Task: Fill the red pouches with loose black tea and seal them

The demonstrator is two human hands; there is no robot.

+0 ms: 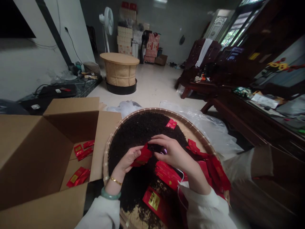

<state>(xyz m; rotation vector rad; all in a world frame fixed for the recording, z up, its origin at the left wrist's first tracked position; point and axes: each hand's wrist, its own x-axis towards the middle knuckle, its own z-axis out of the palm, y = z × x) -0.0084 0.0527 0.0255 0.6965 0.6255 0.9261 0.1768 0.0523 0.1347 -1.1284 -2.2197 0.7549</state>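
Observation:
My left hand [130,159] grips a red packet [143,156] between thumb and fingers above a round woven tray [106,152]. Curled at the packet's upper edge, my right hand [165,148] pinches dark loose tea leaves [153,147]. A wide heap of the same dark tea [133,127] covers much of the tray. More red packets [169,175] lie beneath my right forearm, and a packet with a gold label [153,200] rests near the front. One small red packet [171,123] sits on the tea toward the back.
To the left stands an open cardboard box [95,171] with several red packets [78,176] inside. Clear plastic sheeting [200,121] lies behind the tray. Farther off are a woven drum-shaped stand [120,74], a white fan [108,22] and dark wooden furniture [238,111] on the right.

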